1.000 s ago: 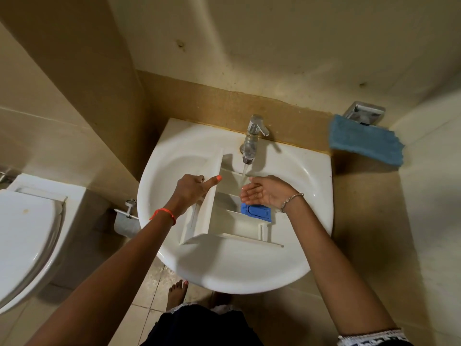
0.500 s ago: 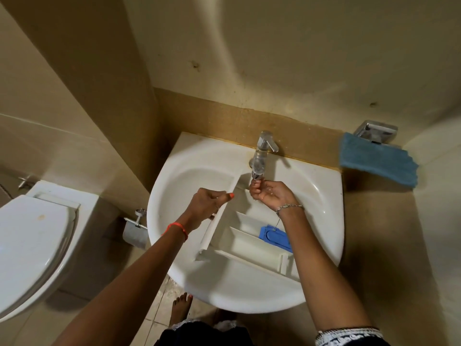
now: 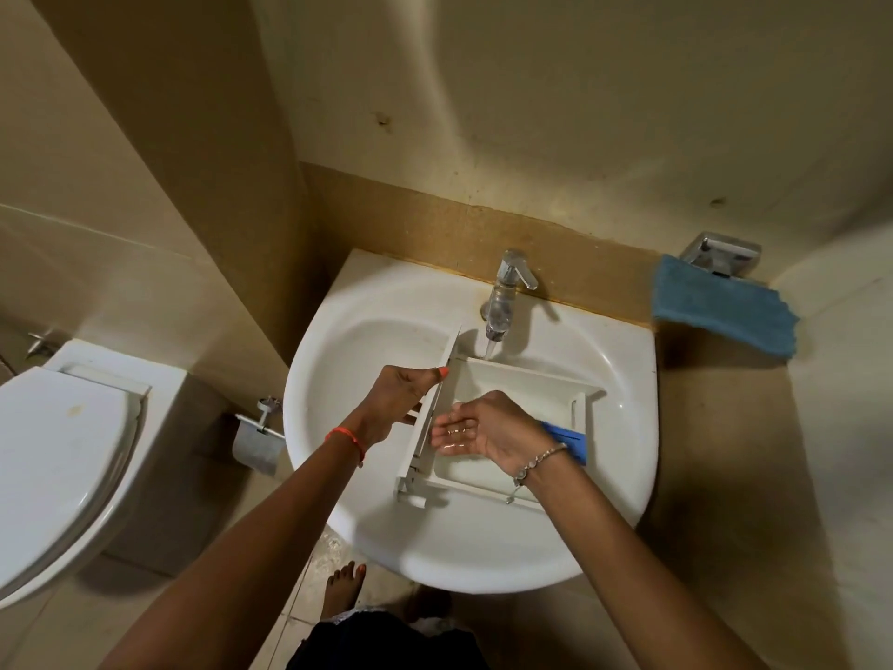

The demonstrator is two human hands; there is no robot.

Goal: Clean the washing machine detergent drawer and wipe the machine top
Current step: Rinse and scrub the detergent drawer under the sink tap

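A small home bathroom. A white wall-hung basin (image 3: pixel 464 539) with a chrome tap (image 3: pixel 507 292) running water sits against beige tiled walls. Left of the left hand (image 3: pixel 401 403) stand a white toilet (image 3: pixel 63 456) and a paper holder (image 3: pixel 256 440); beyond the right hand (image 3: pixel 488 427) a blue towel (image 3: pixel 720 307) hangs.

1. The sink (image 3: pixel 623 456) looks like glossy white ceramic, smooth.
2. The drawer (image 3: pixel 522 384) is white plastic with a dull sheen; its blue insert (image 3: pixel 568 440) is plastic too.
3. The tap (image 3: pixel 512 278) is polished metal with a clear spout tip.
4. The cloth (image 3: pixel 725 307) is blue, soft and fuzzy.
5. The toilet (image 3: pixel 53 442) lid looks like smooth, shiny plastic.
6. The wall (image 3: pixel 580 113) is beige, matt and stained.
7. The holder (image 3: pixel 722 253) above the cloth is bright chrome.
8. The bracelet (image 3: pixel 541 459) is beaded metal.
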